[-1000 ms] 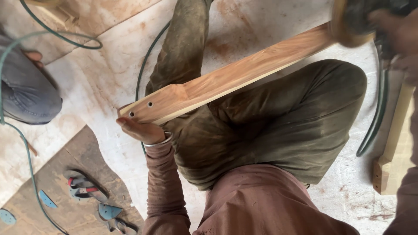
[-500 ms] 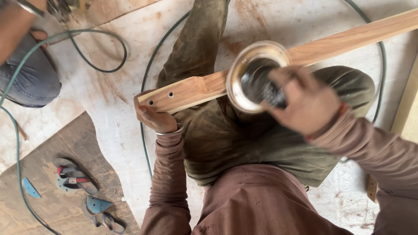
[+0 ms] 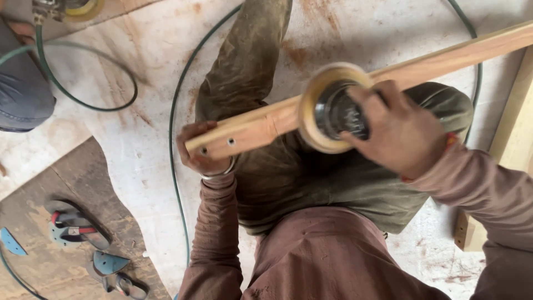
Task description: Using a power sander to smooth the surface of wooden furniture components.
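Observation:
A long reddish wooden bar [image 3: 261,125] with holes at its near end lies across my bent knee. My left hand [image 3: 197,149] grips the bar's left end from below, a metal bangle on the wrist. My right hand [image 3: 395,129] holds a disc sander [image 3: 328,109]. The sander's round tan pad rests against the bar's middle.
Green cables [image 3: 176,144] loop over the dusty plywood floor. Another person's grey-trousered leg [image 3: 22,94] sits at the upper left, with a second power tool [image 3: 65,8] beside it. Sandals [image 3: 72,228] lie on a dark board at lower left. A pale plank [image 3: 513,133] lies at the right.
The sander in my right hand has come from the upper right down onto the bar's middle. The view has shifted, so my left hand and the bar's end sit further right.

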